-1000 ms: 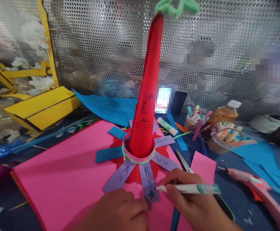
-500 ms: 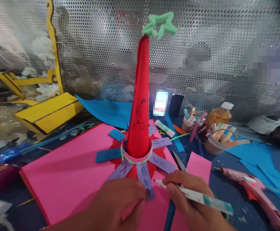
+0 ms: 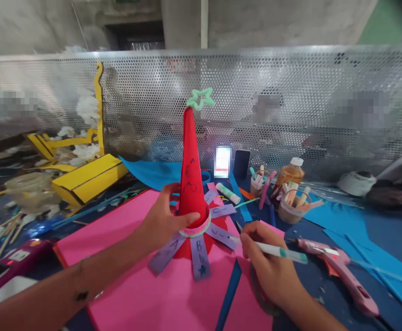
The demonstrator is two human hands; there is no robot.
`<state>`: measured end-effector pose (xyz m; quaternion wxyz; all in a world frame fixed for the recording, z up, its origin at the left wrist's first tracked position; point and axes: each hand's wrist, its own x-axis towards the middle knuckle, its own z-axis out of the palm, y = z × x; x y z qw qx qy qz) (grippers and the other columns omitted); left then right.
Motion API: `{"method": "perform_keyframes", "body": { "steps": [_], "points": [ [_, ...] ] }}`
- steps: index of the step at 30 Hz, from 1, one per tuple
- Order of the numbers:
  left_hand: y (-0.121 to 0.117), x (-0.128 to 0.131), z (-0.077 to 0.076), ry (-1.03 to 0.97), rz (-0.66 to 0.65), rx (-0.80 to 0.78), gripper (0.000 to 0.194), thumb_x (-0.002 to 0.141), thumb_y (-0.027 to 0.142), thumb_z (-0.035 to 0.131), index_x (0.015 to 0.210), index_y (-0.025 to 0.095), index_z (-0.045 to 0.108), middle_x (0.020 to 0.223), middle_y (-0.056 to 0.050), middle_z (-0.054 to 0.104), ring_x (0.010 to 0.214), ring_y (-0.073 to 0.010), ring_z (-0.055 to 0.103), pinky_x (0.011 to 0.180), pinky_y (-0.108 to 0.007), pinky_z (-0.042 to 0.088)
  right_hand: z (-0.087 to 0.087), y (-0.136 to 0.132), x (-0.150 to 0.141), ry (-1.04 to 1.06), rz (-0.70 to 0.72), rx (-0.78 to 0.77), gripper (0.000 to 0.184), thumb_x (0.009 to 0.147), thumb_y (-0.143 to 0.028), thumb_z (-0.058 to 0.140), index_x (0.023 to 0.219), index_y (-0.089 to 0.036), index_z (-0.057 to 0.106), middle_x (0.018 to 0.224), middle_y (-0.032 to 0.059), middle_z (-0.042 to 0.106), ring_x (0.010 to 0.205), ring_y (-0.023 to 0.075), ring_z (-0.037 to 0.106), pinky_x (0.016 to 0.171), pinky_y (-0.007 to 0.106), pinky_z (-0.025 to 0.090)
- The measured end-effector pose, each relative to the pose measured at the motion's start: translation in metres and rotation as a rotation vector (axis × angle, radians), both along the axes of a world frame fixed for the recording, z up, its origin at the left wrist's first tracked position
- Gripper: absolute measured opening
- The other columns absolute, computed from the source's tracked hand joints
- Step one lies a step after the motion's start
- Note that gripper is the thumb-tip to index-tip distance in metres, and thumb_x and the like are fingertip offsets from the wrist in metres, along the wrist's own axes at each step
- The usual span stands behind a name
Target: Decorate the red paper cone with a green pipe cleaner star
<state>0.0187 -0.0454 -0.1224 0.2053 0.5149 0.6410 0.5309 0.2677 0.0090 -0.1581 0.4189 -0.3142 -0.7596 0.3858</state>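
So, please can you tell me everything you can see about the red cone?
The red cone looks like rolled paper. It stands upright, narrowing to a tip that carries a green pipe-cleaner star. Dark hand-drawn marks cover its middle. Its base sits inside a pink band with green edging, on a red paper piece over a pink sheet. The left hand holds its lower part, thumb across the front.

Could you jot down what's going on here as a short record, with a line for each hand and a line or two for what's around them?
Left hand: wrapped around the base of a tall red paper cone
Right hand: holding a white-and-green marker pen
Cone top: green pipe-cleaner star
Under cone: lilac paper strips with handwritten letters, on a bright pink card sheet
Nearby: pink hot-glue gun
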Motion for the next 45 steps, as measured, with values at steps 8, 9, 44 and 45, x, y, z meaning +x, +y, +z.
{"method": "perform_keyframes", "body": {
  "steps": [8,9,44,45],
  "points": [
    [0.017,0.006,0.005,0.018,0.072,0.020,0.055,0.077,0.040,0.077,0.121,0.019,0.050,0.122,-0.012,0.068,0.110,-0.0304,0.068,0.095,-0.047,0.056,0.002,0.005,-0.001,0.079,-0.039,-0.011,0.034,0.099,-0.045,0.053,0.079,-0.018,0.059,0.061,-0.0026,0.053,0.057,0.0135,0.047,0.052,0.025,0.036],
    [0.014,0.007,0.009,0.032,0.064,0.042,0.053,0.080,0.038,0.075,0.123,0.019,0.049,0.124,-0.013,0.067,0.111,-0.0298,0.067,0.097,-0.047,0.055,0.002,0.005,-0.001,0.081,-0.041,-0.009,0.034,0.099,-0.044,0.053,0.079,-0.018,0.059,0.062,-0.0027,0.053,0.057,0.0134,0.047,0.053,0.025,0.037],
    [-0.075,0.015,-0.057,0.903,-0.436,0.192,0.015,0.094,0.012,0.054,0.090,0.020,0.066,0.083,-0.005,0.068,0.078,-0.0202,0.063,0.074,-0.035,0.051,0.001,-0.033,-0.025,-0.219,0.169,0.111,0.011,0.091,-0.026,0.059,0.089,-0.022,0.069,0.067,-0.0009,0.071,0.048,0.0115,0.060,0.047,0.020,0.046],
    [-0.076,0.013,-0.058,0.911,-0.430,0.183,0.016,0.096,0.015,0.053,0.090,0.020,0.066,0.081,-0.005,0.068,0.076,-0.0200,0.063,0.072,-0.034,0.051,0.001,-0.033,-0.026,-0.231,0.183,0.121,0.010,0.090,-0.025,0.059,0.089,-0.022,0.069,0.066,-0.0010,0.071,0.048,0.0116,0.061,0.048,0.020,0.047]
  ]
}}
